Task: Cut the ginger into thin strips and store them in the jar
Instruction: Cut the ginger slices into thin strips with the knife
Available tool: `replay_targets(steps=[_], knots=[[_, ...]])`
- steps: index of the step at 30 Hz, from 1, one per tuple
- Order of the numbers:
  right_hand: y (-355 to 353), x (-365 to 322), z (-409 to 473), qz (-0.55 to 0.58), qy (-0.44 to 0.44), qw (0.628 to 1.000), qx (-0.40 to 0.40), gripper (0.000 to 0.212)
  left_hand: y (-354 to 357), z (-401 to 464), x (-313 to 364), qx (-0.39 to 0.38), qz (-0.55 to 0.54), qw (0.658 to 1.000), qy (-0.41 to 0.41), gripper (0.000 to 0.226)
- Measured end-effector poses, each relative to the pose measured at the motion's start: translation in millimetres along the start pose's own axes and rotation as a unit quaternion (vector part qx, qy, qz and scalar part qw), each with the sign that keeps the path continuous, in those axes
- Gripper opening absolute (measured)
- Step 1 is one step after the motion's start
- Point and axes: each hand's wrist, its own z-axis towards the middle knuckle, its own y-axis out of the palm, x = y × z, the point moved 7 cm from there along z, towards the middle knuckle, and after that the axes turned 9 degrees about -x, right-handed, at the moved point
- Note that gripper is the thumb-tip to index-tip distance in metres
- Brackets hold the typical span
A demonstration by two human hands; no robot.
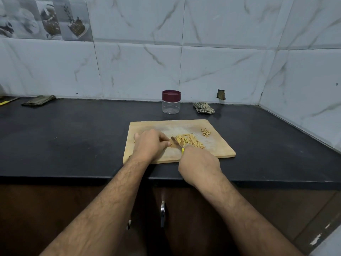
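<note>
Leftmost, a yellow-handled tool (pixel 5 102) lies at the counter's (pixel 73 137) far edge, with a folded cloth (pixel 39 100) just beside it against the tiled wall (pixel 140 67). Toward the centre, a wooden board (pixel 217 145) rests on the dark counter near its front edge. On the board's left half, the left hand (pixel 150 144) lies knuckles up, fingers curled, thumb and forefinger pinching something small at the blade; what it pinches cannot be told. A knife (pixel 176 141) stands just right of those fingertips, its blade angled away and to the left, a bit of yellow handle showing. The right hand (pixel 200 164) grips that handle from the near side. Ginger strips (pixel 190 140) lie heaped on the board, touching the blade's right side. Farther right on the board, apart from the heap, sits a small pile of peel (pixel 206 132). Behind the board, near the wall, a clear jar (pixel 171 104) stands upright with its maroon lid (pixel 171 96) on. Right of the jar lies a crumpled checked cloth (pixel 203 108).
</note>
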Motion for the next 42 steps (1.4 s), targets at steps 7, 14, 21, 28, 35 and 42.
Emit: replay_targets(steps=[7, 14, 21, 28, 35, 42], knots=[[2.6, -7.8, 12.6, -0.002, -0.009, 1.0, -0.007, 0.029, 1.4, 2.4, -0.9, -0.016, -0.001, 1.0, -0.004, 0.017], [0.2, -6.1, 15.1, -0.022, -0.019, 1.0, -0.004, 0.028, 3.3, 4.8, -7.6, 0.004, -0.056, 0.998, -0.019, 0.012], [-1.1, -3.3, 20.4, -0.033, -0.019, 0.999, -0.001, 0.038, 4.0, 5.8, -11.6, 0.012, -0.05, 0.998, -0.034, 0.013], [-2.5, -0.6, 20.5, -0.038, -0.019, 0.999, 0.005, 0.027, 3.4, 4.4, -6.3, 0.006, -0.023, 1.0, -0.015, 0.012], [-0.2, -2.4, 18.0, -0.024, -0.012, 1.0, 0.011, 0.027, 4.4, 5.2, -7.5, 0.004, -0.017, 1.0, -0.014, 0.012], [1.2, -7.1, 14.9, -0.017, -0.016, 1.0, 0.006, 0.029, 4.4, 5.2, -7.8, 0.002, -0.012, 1.0, -0.016, 0.012]])
